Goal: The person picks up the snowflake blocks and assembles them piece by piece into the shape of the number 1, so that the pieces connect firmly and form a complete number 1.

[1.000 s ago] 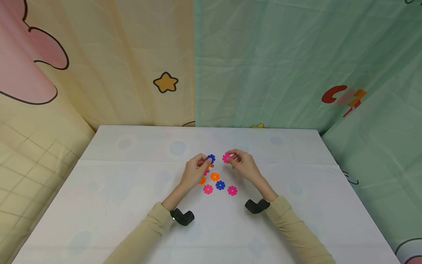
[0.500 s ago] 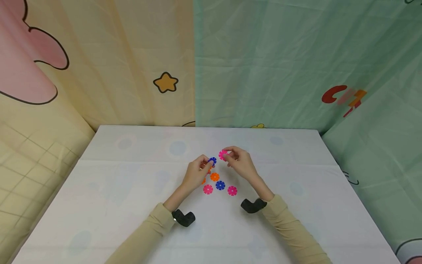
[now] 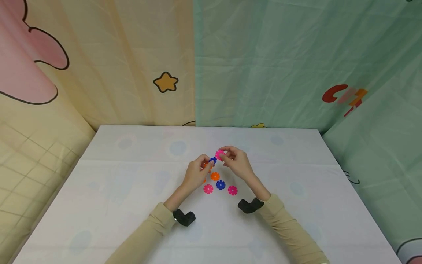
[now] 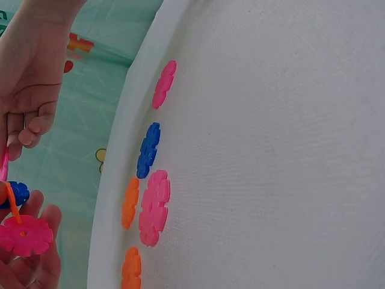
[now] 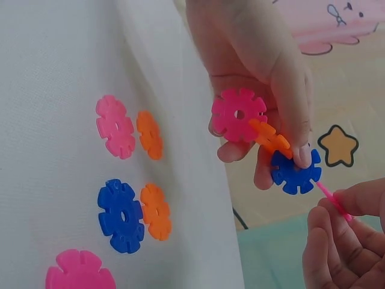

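My left hand [image 3: 195,171] pinches a short chain of notched plastic flower discs. In the right wrist view the chain runs from a pink disc [image 5: 227,123] through an orange disc [image 5: 272,139] to a blue disc [image 5: 295,179], with the thumb on the blue one. Opposite it, my right hand [image 3: 240,163] pinches another pink disc [image 3: 219,154] between thumb and forefinger. That disc is turned edge-on in the right wrist view, its edge right at the blue disc's rim. Both hands are above the table.
Loose discs lie on the white-covered table [image 3: 132,205] below the hands: a blue disc [image 3: 220,184], a left pink disc [image 3: 208,189], a right pink disc [image 3: 232,190] and an orange disc [image 3: 215,176]. A second orange disc [image 5: 149,136] is mostly behind the left hand in the head view.
My right hand has moved left with its pink disc, up to the blue disc. The left hand has shifted slightly right with the chain. The loose discs have stayed put.
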A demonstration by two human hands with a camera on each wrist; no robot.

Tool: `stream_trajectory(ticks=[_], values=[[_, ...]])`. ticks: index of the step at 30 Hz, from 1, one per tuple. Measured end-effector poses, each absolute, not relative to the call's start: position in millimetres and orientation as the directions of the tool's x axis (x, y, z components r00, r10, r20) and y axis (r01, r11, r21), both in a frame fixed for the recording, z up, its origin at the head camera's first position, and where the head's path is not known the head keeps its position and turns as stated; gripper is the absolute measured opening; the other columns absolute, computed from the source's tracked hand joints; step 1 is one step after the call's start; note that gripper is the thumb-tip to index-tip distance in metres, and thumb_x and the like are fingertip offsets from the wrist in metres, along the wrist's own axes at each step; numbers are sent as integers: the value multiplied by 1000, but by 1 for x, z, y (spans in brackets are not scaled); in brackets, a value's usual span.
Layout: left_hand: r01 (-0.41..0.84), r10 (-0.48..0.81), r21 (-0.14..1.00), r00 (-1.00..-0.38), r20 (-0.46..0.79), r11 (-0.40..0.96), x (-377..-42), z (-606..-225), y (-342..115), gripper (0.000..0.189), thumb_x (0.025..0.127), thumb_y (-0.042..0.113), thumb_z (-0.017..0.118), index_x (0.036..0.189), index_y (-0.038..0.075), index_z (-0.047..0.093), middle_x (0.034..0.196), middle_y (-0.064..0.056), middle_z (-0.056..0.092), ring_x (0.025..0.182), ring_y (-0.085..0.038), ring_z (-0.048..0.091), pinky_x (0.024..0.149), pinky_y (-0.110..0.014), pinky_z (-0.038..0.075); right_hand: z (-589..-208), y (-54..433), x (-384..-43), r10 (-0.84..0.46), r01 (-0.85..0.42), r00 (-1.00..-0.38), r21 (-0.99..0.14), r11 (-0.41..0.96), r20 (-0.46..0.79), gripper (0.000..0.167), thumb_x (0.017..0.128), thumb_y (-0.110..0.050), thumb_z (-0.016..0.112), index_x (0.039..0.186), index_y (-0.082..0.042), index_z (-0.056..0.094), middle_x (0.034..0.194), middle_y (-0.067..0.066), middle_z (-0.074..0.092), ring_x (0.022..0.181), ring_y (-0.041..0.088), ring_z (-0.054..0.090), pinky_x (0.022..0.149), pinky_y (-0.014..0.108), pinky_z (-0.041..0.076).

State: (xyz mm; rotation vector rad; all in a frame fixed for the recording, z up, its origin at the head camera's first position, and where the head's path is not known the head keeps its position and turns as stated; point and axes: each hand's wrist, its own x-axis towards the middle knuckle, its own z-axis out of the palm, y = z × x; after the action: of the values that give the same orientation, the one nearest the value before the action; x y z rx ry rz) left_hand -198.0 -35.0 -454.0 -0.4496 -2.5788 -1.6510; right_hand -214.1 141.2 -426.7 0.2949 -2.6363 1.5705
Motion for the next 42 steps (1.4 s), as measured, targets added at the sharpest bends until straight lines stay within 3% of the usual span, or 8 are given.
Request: stream_trajectory(ticks=[9, 15, 24, 42], values=[[297, 200, 832, -953, 227, 469, -199, -455, -35, 12, 96, 23, 60, 97, 12, 62, 85, -4, 68, 66, -12, 55, 58, -19, 48, -425, 141, -213, -130, -190, -981, -869, 457, 146, 25, 92, -15, 63, 115, -5, 65, 76, 14, 63, 70, 38, 63, 60, 20, 51], [293, 191, 824, -955, 228, 485, -197, -453, -34, 12, 95, 23, 61, 97, 11, 62, 82, -4, 68, 61, -13, 51, 53, -19, 45, -425, 141, -212, -127, -193, -980, -867, 459, 151, 24, 92, -15, 63, 114, -5, 66, 74, 13, 63, 69, 38, 63, 59, 20, 51], [313, 204, 817, -948, 242, 485, -196, -454, -34, 14, 95, 24, 61, 99, 12, 63, 82, -3, 69, 61, -12, 52, 53, -19, 46, -424, 138, -210, -120, -190, -981, -863, 468, 152, 24, 91, -14, 64, 113, -4, 67, 73, 13, 63, 69, 39, 64, 58, 19, 50], [376, 204, 800, -926, 317, 467, -197, -452, -32, 12, 94, 18, 62, 93, 7, 61, 72, -5, 62, 54, -11, 43, 50, -17, 37, -422, 131, -207, -103, -208, -978, -861, 464, 181, 24, 91, -11, 63, 112, -3, 69, 68, 13, 62, 66, 38, 65, 54, 19, 49]])
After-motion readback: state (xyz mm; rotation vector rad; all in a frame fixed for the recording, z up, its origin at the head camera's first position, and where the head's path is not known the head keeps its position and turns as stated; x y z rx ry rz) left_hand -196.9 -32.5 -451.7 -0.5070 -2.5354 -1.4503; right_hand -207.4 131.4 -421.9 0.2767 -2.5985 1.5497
